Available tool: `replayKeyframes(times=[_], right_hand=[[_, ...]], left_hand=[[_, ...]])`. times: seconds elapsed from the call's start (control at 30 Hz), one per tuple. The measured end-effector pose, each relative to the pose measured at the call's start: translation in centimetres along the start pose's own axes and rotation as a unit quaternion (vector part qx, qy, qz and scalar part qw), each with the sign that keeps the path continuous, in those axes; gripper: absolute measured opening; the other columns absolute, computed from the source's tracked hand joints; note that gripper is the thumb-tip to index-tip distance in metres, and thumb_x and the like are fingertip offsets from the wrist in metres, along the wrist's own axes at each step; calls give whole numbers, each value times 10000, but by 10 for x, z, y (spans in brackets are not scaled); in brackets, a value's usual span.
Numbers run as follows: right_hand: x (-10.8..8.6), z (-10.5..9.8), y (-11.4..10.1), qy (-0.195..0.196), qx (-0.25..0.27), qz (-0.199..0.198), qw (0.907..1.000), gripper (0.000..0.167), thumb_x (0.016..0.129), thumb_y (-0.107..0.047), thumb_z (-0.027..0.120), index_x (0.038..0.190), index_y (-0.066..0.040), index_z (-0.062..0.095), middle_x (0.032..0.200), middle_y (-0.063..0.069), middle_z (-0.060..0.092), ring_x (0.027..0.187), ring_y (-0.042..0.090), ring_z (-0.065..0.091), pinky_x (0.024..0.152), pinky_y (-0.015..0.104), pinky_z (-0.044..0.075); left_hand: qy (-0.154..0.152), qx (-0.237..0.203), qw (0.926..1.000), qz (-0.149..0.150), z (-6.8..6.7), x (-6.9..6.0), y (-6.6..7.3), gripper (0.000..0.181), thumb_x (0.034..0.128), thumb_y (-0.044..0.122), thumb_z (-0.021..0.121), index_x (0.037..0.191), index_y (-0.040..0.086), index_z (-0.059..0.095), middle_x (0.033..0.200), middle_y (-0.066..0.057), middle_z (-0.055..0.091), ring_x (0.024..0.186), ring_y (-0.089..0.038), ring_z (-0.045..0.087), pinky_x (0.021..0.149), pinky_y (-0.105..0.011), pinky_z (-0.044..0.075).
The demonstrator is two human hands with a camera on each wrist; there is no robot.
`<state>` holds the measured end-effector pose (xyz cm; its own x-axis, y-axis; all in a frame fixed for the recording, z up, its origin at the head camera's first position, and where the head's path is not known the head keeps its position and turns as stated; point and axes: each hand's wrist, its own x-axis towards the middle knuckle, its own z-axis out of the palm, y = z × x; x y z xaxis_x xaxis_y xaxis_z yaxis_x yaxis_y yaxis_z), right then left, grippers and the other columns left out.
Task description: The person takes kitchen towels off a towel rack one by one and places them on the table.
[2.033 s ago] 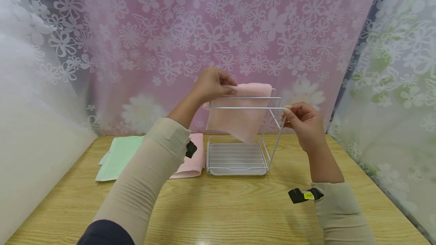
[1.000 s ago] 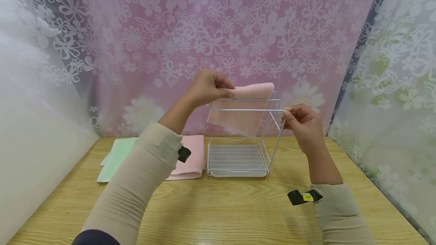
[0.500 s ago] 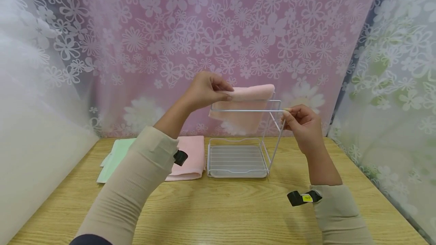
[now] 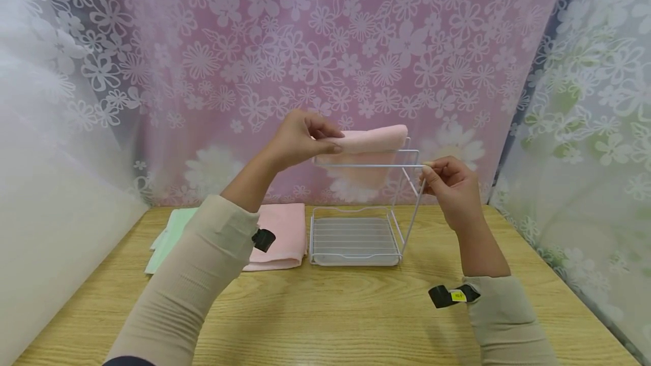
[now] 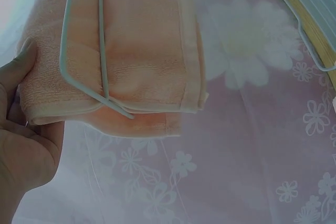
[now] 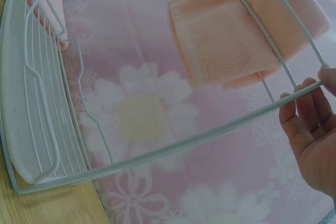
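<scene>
At the top of a white wire rack [image 4: 376, 166], my left hand [image 4: 297, 141] pinches the near edge of a pink towel [image 4: 376, 139]. The towel lies over the rear top bars, and its lower part hangs behind the front rails. In the left wrist view the thumb of my left hand [image 5: 26, 150] presses on the towel [image 5: 142, 40], with fingers beneath it. My right hand [image 4: 454, 191] holds the rack's upper right corner between thumb and fingers. The right wrist view shows that hand [image 6: 317, 161] gripping the frame bar [image 6: 173, 148], apart from the towel [image 6: 220, 40].
A pale tray [image 4: 356, 236] sits in the rack's base on the wooden table [image 4: 325, 315]. Left of it lies a folded pink towel [image 4: 285, 233]. A green towel [image 4: 173, 239] is farther left, partly behind my left sleeve. A flowered curtain [image 4: 346, 44] hangs behind.
My left hand has drifted left and slightly down, drawing the towel over the bars, so its hanging part has become shorter. My right hand stays on the rack's corner.
</scene>
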<state>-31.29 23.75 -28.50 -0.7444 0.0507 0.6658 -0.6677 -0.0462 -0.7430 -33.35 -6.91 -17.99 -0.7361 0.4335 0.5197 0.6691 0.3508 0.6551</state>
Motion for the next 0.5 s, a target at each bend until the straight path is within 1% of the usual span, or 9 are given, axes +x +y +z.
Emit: replayKeyframes(times=[0.17, 0.27, 0.37, 0.5], right_hand=[[0, 0, 0, 3, -37, 5, 10000, 176, 931, 4, 631, 951, 168, 570, 763, 79, 635, 606, 156, 614, 617, 248, 572], [1, 0, 1, 5, -26, 8, 10000, 183, 930, 5, 631, 956, 174, 567, 764, 78, 635, 606, 156, 611, 615, 247, 571], [1, 0, 1, 5, -15, 4, 10000, 165, 928, 8, 632, 951, 162, 578, 767, 78, 635, 609, 158, 610, 614, 247, 570], [1, -1, 1, -4, -15, -5, 10000, 140, 929, 11, 629, 945, 145, 592, 770, 78, 635, 613, 159, 608, 616, 247, 570]], left_hand=[[22, -61, 10000, 36, -2, -3, -2, 160, 768, 98, 843, 905, 41, 783, 870, -58, 712, 690, -215, 626, 548, -243, 477], [18, -141, 9999, -23, -4, -6, -3, 174, 764, 110, 847, 913, 47, 781, 869, -57, 717, 691, -223, 630, 553, -253, 479], [36, -164, 9998, -77, -6, -8, -3, 188, 764, 121, 849, 925, 52, 781, 869, -55, 716, 705, -221, 633, 565, -257, 488], [58, -182, 9998, -43, -8, -11, -3, 195, 770, 113, 844, 937, 38, 776, 828, -64, 718, 690, -208, 624, 569, -247, 494]])
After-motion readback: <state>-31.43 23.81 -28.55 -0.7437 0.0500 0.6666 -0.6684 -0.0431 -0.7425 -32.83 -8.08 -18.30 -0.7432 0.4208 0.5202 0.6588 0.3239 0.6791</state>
